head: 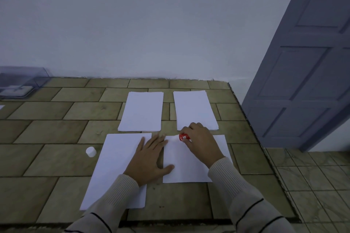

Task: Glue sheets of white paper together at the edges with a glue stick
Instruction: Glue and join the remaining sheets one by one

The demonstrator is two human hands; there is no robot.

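Two white sheets lie side by side at the near part of the table: a left sheet (113, 172) and a right sheet (185, 164). My left hand (149, 159) lies flat with spread fingers across the gap between them, its thumb on the right sheet. My right hand (200, 142) grips a red glue stick (184, 136), its tip down near the top left corner of the right sheet. The stick's white cap (91, 151) stands on the table left of the left sheet.
Two stacks of white paper sit farther back, one left (142, 111), one right (195, 109). A clear plastic box (22, 83) stands at the far left by the wall. The table's right edge (251, 128) drops to a tiled floor beside a grey door (303, 62).
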